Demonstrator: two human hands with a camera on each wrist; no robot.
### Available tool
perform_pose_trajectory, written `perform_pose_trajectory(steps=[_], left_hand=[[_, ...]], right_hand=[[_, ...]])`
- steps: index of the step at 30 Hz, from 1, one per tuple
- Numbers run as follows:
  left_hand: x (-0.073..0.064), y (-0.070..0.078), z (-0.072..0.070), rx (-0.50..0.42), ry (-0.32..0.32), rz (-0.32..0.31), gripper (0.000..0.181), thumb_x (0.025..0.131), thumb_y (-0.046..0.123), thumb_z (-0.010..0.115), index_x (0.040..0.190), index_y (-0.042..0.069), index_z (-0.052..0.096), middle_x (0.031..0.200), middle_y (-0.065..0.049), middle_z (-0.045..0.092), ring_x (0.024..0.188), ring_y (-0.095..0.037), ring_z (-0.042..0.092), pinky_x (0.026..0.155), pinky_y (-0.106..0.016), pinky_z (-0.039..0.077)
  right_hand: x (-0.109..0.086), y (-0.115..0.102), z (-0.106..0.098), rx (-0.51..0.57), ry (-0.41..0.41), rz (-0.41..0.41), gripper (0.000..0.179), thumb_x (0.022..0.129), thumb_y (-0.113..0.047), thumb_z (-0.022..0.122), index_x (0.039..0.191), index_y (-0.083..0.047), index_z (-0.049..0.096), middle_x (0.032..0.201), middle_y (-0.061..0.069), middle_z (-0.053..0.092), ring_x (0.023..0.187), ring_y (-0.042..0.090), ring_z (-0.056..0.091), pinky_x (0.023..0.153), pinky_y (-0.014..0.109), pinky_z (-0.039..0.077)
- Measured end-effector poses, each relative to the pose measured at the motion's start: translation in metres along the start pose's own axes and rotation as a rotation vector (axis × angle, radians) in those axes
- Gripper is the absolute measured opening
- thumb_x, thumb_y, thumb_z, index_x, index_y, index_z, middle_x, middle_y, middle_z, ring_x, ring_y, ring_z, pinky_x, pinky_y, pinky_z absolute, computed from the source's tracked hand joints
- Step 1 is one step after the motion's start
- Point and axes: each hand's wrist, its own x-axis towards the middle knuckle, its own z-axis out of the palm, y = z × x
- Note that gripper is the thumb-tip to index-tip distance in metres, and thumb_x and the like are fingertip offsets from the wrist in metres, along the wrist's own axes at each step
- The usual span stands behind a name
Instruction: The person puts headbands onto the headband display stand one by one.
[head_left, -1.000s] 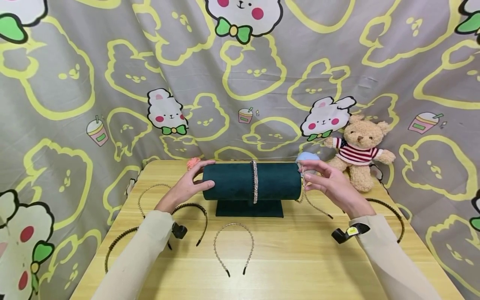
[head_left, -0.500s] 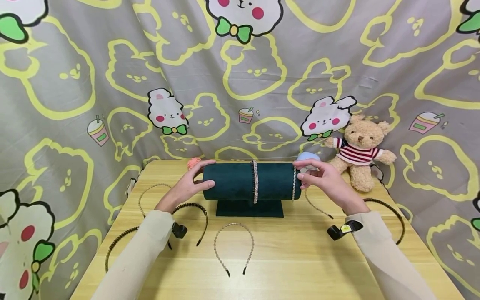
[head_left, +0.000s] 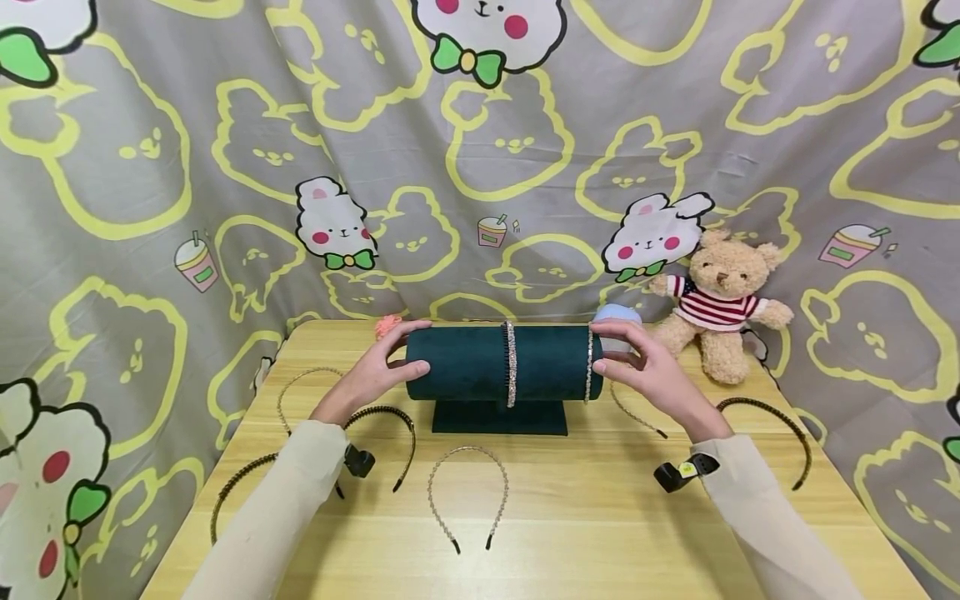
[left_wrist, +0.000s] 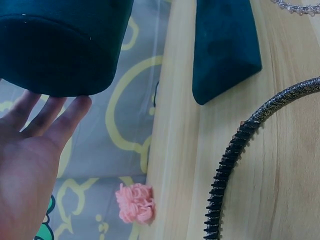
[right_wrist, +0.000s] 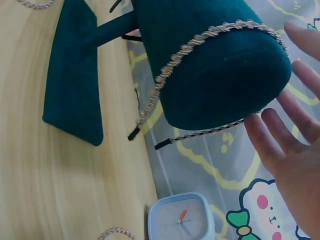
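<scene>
A dark green velvet roll stand [head_left: 457, 362] stands on the table. My left hand [head_left: 378, 371] holds its left end, thumb in front and fingers behind; the left wrist view shows fingertips against the roll's rim. Round the middle sits a sparkly rhinestone headband [head_left: 512, 367]. A thin beaded headband [head_left: 588, 367] is on the right end, its black tips [right_wrist: 134, 133] hanging free below the roll in the right wrist view. My right hand [head_left: 652, 367] is at that end, fingers spread and extended, fingertips touching or very near the roll's edge and this headband.
A beaded headband [head_left: 468, 450] lies in front of the stand. Dark headbands [head_left: 411, 437] lie left, and another [head_left: 795, 425] right. Behind are a blue clock [right_wrist: 202, 230], a pink yarn-like bundle [left_wrist: 135, 202] and a teddy bear [head_left: 723, 312] by the patterned curtain [head_left: 517, 275].
My right hand has slid the thin beaded headband leftward onto the roll's right end, then loosened its fingers from it. My left hand has stayed at the left end.
</scene>
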Motion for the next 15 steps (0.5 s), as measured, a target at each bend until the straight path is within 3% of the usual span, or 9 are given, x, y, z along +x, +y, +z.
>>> perform_pose_trajectory(steps=[6,11,13,15], left_hand=[[0.000,0.001,0.001,-0.006,-0.006,0.003,0.071,0.105,0.036,0.073,0.167,0.028,0.041,0.180,0.000,0.022,0.167,-0.041,0.017,0.129,-0.072,0.028],[0.001,0.002,0.001,-0.007,-0.003,0.005,0.069,0.105,0.036,0.073,0.167,0.030,0.042,0.180,-0.001,0.023,0.167,-0.041,0.018,0.129,-0.073,0.027],[0.001,0.002,0.001,-0.007,-0.001,0.005,0.069,0.105,0.035,0.073,0.167,0.029,0.042,0.180,-0.003,0.023,0.167,-0.041,0.019,0.129,-0.072,0.028],[0.001,0.002,0.001,-0.005,0.000,0.005,0.070,0.106,0.035,0.073,0.167,0.026,0.041,0.180,-0.006,0.023,0.167,-0.041,0.019,0.129,-0.071,0.028]], right_hand=[[0.002,0.005,0.001,-0.069,-0.016,-0.042,0.055,0.102,-0.002,0.075,0.154,-0.013,0.060,0.167,0.014,0.044,0.149,0.002,0.043,0.116,0.017,0.047],[0.005,0.007,0.001,-0.114,-0.024,-0.030,0.053,0.102,-0.007,0.076,0.152,-0.018,0.062,0.168,0.009,0.045,0.152,0.006,0.041,0.118,0.014,0.043],[0.008,0.007,0.001,-0.141,-0.023,-0.023,0.053,0.102,-0.009,0.078,0.151,-0.020,0.063,0.166,0.005,0.047,0.153,0.012,0.042,0.123,0.022,0.043],[0.011,0.007,0.003,-0.163,-0.030,-0.017,0.052,0.102,-0.012,0.078,0.151,-0.022,0.064,0.165,0.003,0.048,0.154,0.018,0.042,0.128,0.038,0.042]])
